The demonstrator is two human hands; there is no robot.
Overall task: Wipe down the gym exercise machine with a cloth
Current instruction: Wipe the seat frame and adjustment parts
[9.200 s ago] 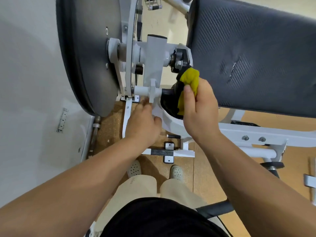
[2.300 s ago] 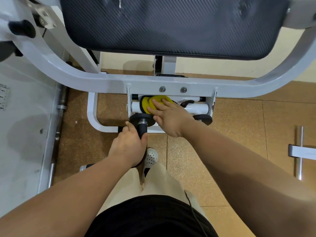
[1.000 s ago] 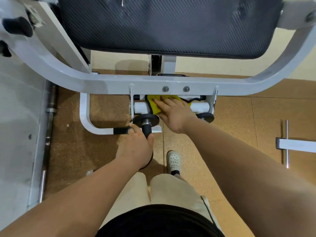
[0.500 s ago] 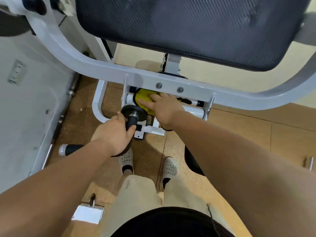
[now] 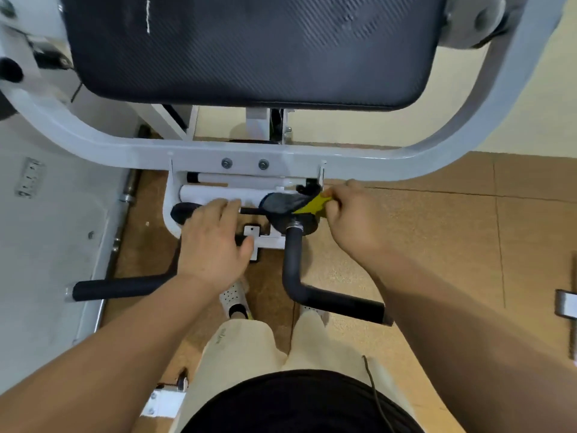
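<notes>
The gym machine has a white tubular frame (image 5: 281, 157) under a black padded seat (image 5: 249, 48). Below the frame are white rollers (image 5: 218, 192) and two black foam handles. My right hand (image 5: 352, 217) pinches the yellow and grey cloth (image 5: 293, 204) against the black hub at the top of the right handle (image 5: 293, 260). With its fingers stretched toward the rollers, my left hand (image 5: 215, 242) rests over the bend of the left handle (image 5: 118, 287), next to the left hub (image 5: 182, 212).
A grey panel (image 5: 46, 245) runs down the left side. Brown cork floor tiles (image 5: 421, 245) lie under the machine and to the right. A metal bar end (image 5: 566, 303) shows at the right edge. A white bracket (image 5: 165, 401) sits near my feet.
My right hand has carried the cloth from the left hub across to the right hub. My left hand has loosened from gripping the left handle and now lies over it.
</notes>
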